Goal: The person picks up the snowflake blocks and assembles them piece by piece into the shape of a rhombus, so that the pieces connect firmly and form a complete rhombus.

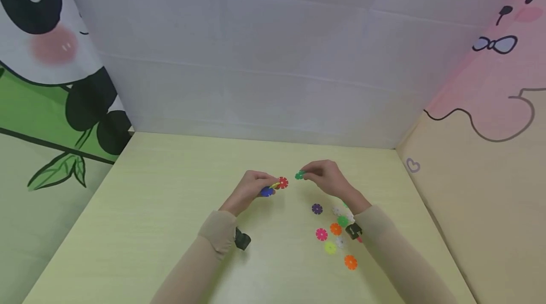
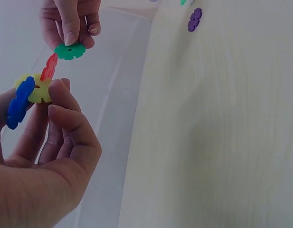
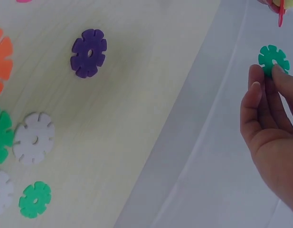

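My left hand (image 1: 252, 187) pinches a joined group of notched plastic discs above the table. In the left wrist view the yellow disc (image 2: 42, 93) is between thumb and fingers, with a blue disc (image 2: 21, 103) slotted on one side and a red disc (image 2: 49, 67) on the other. My right hand (image 1: 327, 176) pinches a green disc (image 3: 273, 59) at its edge, fingers bent behind it. In the head view a small gap shows between the green disc and the red one. In the left wrist view the two overlap closely.
On the pale table (image 1: 170, 209), below the right forearm, lie several loose discs, among them a purple disc (image 1: 317, 208), a pink disc (image 1: 322, 234), a yellow-green disc (image 1: 330, 247) and an orange disc (image 1: 350, 262). A white cloth wall (image 1: 256, 100) stands behind the table.
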A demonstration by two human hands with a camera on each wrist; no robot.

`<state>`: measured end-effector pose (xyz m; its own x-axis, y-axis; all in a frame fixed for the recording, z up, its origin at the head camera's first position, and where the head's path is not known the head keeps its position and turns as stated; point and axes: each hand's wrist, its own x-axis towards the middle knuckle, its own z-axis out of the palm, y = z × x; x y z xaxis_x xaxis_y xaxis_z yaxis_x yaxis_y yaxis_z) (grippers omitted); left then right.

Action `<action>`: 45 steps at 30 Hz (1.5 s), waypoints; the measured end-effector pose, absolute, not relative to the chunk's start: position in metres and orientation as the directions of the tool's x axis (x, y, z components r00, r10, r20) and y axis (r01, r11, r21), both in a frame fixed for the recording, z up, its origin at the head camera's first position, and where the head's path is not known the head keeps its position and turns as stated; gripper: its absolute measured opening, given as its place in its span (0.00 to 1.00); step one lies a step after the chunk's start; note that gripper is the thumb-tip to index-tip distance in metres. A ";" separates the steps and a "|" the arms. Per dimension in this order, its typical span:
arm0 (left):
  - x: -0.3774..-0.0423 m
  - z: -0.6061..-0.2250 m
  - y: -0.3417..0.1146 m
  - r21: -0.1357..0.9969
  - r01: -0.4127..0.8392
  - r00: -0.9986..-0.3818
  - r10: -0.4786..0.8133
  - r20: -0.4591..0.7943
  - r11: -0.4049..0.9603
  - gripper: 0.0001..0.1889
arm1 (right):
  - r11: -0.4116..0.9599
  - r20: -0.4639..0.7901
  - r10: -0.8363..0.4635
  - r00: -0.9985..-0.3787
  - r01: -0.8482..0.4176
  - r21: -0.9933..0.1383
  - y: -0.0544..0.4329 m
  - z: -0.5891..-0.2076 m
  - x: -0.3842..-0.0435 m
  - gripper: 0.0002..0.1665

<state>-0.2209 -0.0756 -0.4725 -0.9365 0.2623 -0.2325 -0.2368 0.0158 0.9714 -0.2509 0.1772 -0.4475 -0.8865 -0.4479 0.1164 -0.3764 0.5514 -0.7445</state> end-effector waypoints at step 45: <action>-0.219 -0.467 -0.075 0.961 -0.270 -0.923 0.299 -0.241 -0.059 0.10 | 0.515 0.126 -0.551 -0.825 -0.456 -0.726 0.155 -0.438 -0.248 0.05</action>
